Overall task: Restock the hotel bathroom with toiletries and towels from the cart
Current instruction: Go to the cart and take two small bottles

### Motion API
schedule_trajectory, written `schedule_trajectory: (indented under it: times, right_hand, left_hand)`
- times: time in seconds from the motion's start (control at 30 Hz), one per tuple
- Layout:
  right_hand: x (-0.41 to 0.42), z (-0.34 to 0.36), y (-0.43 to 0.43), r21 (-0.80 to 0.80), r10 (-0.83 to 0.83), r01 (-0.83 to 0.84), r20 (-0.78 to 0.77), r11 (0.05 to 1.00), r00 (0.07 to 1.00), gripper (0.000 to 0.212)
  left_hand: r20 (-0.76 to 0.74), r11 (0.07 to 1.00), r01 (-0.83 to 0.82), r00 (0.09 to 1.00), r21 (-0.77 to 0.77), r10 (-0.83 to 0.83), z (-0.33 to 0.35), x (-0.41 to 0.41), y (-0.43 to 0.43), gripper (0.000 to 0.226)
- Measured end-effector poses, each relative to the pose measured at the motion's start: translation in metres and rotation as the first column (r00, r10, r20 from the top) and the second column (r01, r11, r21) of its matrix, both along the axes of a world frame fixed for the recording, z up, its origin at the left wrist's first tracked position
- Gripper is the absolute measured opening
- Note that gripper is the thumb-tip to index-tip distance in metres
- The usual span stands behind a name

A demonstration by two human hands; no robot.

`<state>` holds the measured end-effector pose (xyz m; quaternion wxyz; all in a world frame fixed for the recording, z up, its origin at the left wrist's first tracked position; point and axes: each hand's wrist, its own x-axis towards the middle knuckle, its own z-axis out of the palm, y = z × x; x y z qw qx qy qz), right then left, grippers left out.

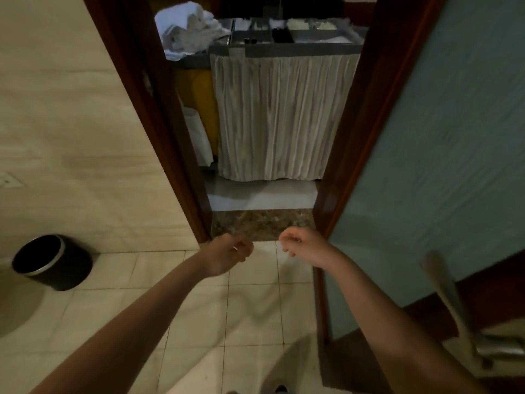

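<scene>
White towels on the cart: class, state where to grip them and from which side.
Probably the bunched folds of the white towels, coming from above on the doorway side: the heap lies loose on the cart, overhanging its near edge.

The room is dimly lit. A beige, marble-veined wall (pixel 71 123) fills the left of the frame, with a small wall plate (pixel 8 180) at its far left edge. Pale square floor tiles (pixel 250 308) cover the lower middle and end at a speckled brown stone threshold (pixel 262 224) in the doorway. A dark wooden door frame (pixel 159 132) slants up on either side of the opening. At right stands the open door, its teal frosted glass panel (pixel 454 152) above a metal lever handle (pixel 443 294). A round black waste bin (pixel 54 261) with a metal rim sits on the floor at lower left, against the wall.
</scene>
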<state>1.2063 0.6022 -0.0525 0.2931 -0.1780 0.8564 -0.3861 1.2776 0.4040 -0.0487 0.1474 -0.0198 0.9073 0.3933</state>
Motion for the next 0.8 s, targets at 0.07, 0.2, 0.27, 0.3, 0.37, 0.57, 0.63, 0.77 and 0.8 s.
schedule_trajectory:
  times: [0.07,0.2,0.27,0.3,0.37,0.57,0.63,0.77,0.8]
  right_hand:
    - [-0.019,-0.002,-0.008,-0.007,-0.005,0.005,0.018,1.000,1.000,0.012]
    - [-0.058,-0.011,-0.029,-0.020,-0.032,0.033,0.052,0.999,0.998,0.015]
    - [-0.077,-0.015,-0.039,-0.021,-0.040,0.042,0.065,0.999,0.997,0.015]
    - [-0.087,-0.016,-0.044,-0.020,-0.043,0.044,0.072,0.999,0.996,0.014]
    - [-0.111,-0.016,-0.054,-0.026,-0.045,0.047,0.084,0.999,0.995,0.012]
    - [-0.200,-0.002,-0.097,-0.025,-0.108,0.108,0.023,0.994,0.994,0.014]
    - [-0.228,0.001,-0.109,-0.019,-0.141,0.141,0.024,0.990,0.990,0.014]
    - [-0.269,0.004,-0.128,0.007,-0.170,0.170,0.014,0.985,0.985,0.013]
    - [-0.277,0.006,-0.131,0.010,-0.171,0.171,0.009,0.985,0.985,0.012]
  left_hand:
    - [-0.018,1.000,-0.029,0.999,-0.001,0.029,0.002,-0.016,-0.005,0.017]
    - [-0.015,1.000,-0.031,0.999,-0.001,0.031,0.000,-0.052,-0.018,0.015]
    - [-0.005,1.000,-0.027,1.000,-0.007,0.026,-0.004,-0.075,-0.028,0.013]
    - [-0.003,0.999,-0.032,0.999,-0.006,0.032,-0.006,-0.088,-0.033,0.013]
    - [0.002,0.999,-0.035,0.999,0.036,0.035,-0.008,-0.115,-0.045,0.012]
    - [-0.007,0.992,0.043,0.999,0.115,-0.043,-0.006,-0.213,-0.101,0.015]
    - [0.010,0.993,0.068,0.998,0.097,-0.069,-0.004,-0.245,-0.118,0.014]
    - [0.063,0.991,0.016,0.998,0.132,-0.024,-0.005,-0.297,-0.144,0.012]
    - [0.073,0.985,0.027,0.997,0.168,-0.040,-0.005,-0.306,-0.148,0.012]
